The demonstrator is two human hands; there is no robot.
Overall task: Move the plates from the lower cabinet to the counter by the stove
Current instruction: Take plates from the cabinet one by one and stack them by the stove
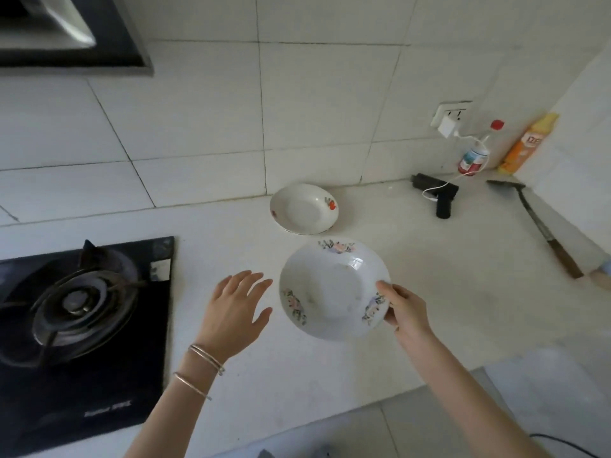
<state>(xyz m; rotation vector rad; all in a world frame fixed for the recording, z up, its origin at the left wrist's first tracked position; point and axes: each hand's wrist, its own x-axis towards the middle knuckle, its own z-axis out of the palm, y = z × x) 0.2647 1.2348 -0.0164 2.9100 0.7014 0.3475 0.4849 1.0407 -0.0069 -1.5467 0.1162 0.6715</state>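
Note:
My right hand (405,310) grips a white plate with pink and green flowers (330,289) by its right rim, thumb on top, and holds it tilted above the white counter (446,292). My left hand (236,310) hovers just left of that plate with fingers spread and straight, holding nothing. A second white plate with red flowers (304,209) rests on the counter farther back, near the tiled wall. The black gas stove (82,312) lies to the left.
At the back right stand a red-capped bottle (476,153), an orange bottle (525,145), a black device (439,196) with a white charging cable, and a spatula (542,226) along the right edge. A range hood (66,31) hangs at the top left.

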